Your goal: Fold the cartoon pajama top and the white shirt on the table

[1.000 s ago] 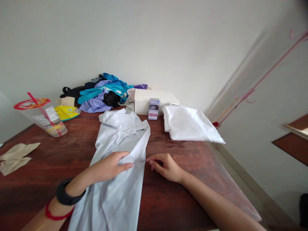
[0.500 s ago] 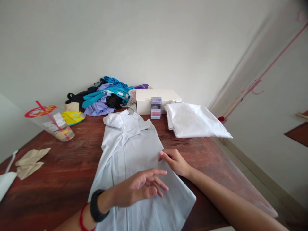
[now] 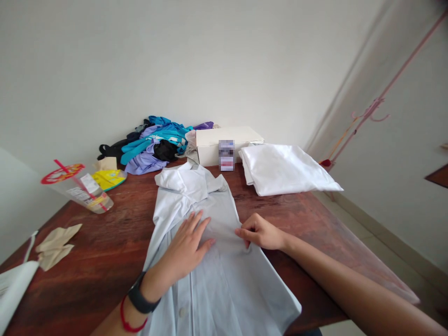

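A pale grey-white button shirt (image 3: 224, 280) lies lengthwise on the wooden table, its collar end away from me and its sides folded in. My left hand (image 3: 191, 240), with a black band and a red cord at the wrist, rests flat on the shirt's middle, fingers spread. At the shirt's right edge, my right hand (image 3: 259, 232) pinches the cloth between thumb and curled fingers. Small creases run from that pinch. The shirt's lower end passes out of view at the bottom.
On the dark wooden table (image 3: 108, 247) stand a plastic cup with a straw (image 3: 84, 191) and a white box (image 3: 227, 135). A folded white cloth (image 3: 290, 168) lies right, heaped clothes (image 3: 154, 144) behind. Brown paper (image 3: 58, 245) and a yellow packet (image 3: 110, 178) lie left.
My left hand has come down from above the shirt and moved forward, now flat on it. The right hand has closed on the shirt's right edge.
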The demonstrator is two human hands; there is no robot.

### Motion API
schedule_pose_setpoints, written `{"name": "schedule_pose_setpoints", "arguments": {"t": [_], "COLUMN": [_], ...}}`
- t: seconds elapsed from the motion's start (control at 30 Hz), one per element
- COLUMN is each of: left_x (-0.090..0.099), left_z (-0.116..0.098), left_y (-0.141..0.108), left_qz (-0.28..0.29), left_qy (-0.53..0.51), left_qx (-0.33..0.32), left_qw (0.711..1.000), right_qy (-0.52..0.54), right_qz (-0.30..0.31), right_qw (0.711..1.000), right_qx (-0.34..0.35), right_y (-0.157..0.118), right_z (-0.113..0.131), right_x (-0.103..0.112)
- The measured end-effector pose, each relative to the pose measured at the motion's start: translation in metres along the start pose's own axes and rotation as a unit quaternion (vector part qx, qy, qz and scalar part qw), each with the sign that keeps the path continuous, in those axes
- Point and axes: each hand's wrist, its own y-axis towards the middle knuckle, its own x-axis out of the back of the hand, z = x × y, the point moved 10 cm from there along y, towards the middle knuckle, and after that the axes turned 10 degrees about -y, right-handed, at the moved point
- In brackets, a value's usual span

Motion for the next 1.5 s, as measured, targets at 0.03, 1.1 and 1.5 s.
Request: {"name": "schedule_pose_setpoints", "arguments": {"t": [0.03,1.1,1.5], "left_x": [0.002,0.002,0.008], "left_z": [0.007,-0.008,-0.007], "left_y": [-0.001,0.002,0.005], "left_qz": [-0.011,0.011,-0.015], "left_qy": [0.012,-0.052,-0.065], "left_qx": [0.006,-0.061,-0.063], "left_qw": [1.0,0.997,0.996], "right_qy": [0.013,-0.167,-0.296], "right_qz": [0.028,-0.157,-0.129], "right_qw": [0.999,0.97,0.946], "right_qx": [-0.017,0.084,0.027], "right_y": [-0.001,-0.003,0.0], "right_z": [-0.002,0.021,-0.001], "right_x": [-0.003,0.025,0.017]}}
